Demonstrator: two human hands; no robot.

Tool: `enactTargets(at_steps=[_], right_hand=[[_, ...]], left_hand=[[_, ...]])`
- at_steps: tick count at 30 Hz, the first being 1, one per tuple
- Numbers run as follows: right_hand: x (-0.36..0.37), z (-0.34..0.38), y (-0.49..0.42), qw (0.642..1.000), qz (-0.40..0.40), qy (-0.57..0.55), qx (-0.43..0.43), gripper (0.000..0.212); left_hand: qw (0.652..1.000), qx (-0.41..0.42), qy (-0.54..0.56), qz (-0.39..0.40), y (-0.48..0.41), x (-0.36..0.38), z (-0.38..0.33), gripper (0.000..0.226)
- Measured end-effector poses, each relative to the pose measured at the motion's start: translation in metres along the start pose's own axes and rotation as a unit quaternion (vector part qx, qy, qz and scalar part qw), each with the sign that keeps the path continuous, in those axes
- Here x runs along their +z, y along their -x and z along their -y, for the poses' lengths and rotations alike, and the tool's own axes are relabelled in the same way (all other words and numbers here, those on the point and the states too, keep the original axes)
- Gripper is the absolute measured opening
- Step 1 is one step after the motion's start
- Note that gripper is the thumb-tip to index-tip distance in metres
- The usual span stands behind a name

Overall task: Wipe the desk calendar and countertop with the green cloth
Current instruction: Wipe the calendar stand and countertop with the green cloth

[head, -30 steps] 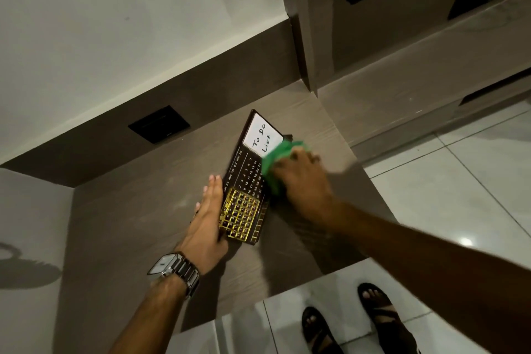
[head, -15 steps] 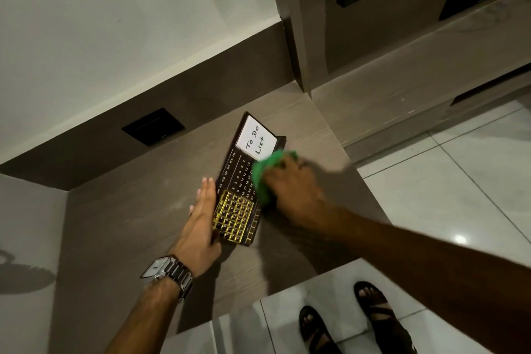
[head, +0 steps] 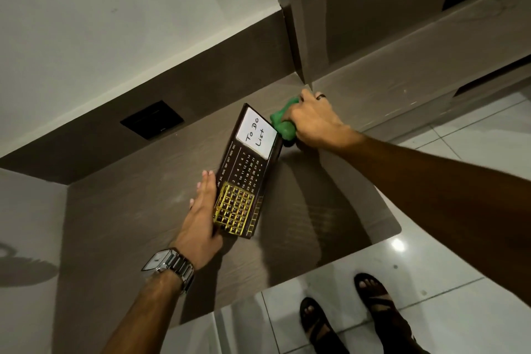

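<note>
A white wall (head: 129,23) rises above a brown backsplash holding a black socket plate (head: 152,120). Glossy pale floor tiles (head: 459,152) reflect a light; possibly dark cabinetry (head: 373,8) stands beyond.

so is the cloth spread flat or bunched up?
Bunched: the cloth is a wad gripped in the right hand, beside the calendar.

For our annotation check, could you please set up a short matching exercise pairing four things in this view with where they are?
Things:
1. green cloth
2. desk calendar
3. wristwatch
4. black wall plate

Places:
A. on the left wrist
B. bunched in the right hand
C. set in the brown backsplash
D. on the countertop, steadied by the left hand

Pairs: 1-B, 2-D, 3-A, 4-C
</note>
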State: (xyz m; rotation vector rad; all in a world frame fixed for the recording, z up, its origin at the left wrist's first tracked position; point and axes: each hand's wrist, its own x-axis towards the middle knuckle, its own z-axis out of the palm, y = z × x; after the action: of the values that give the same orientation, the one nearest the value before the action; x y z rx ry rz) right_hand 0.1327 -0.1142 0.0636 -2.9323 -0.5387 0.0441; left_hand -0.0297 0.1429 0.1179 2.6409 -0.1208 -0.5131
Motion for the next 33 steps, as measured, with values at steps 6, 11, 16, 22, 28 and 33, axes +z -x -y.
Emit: enactTargets(at_steps=[6, 11, 16, 22, 28, 33], right_hand=[[0.008, 0.041, 0.025, 0.993, -0.036, 0.09, -0.065, 0.018], [0.025, 0.108, 0.083, 0.971, 0.038, 0.044, -0.233, 0.021], [0.019, 0.121, 0.1, 0.962, 0.046, 0.027, -0.266, 0.024], [0.022, 0.138, 0.134, 0.91, 0.186, -0.211, -0.306, 0.024], [-0.004, 0.081, 0.098, 0.898, -0.057, -0.433, -0.057, 0.059], [0.042, 0.081, 0.086, 0.933, -0.167, -0.251, -0.197, 0.069]], left_hand=[[1.0, -0.002, 0.003, 0.012, -0.002, -0.001, 0.002, 0.115], [1.0, 0.0, 0.004, 0.01, -0.002, -0.002, 0.002, 0.114], [1.0, -0.002, 0.007, 0.011, 0.0, -0.003, 0.0, 0.115], [1.0, -0.014, 0.005, 0.004, 0.002, -0.003, -0.002, 0.116], [1.0, -0.008, 0.025, 0.009, 0.003, -0.003, -0.001, 0.115], [1.0, -0.003, 0.02, 0.005, 0.002, 0.0, 0.002, 0.115]])
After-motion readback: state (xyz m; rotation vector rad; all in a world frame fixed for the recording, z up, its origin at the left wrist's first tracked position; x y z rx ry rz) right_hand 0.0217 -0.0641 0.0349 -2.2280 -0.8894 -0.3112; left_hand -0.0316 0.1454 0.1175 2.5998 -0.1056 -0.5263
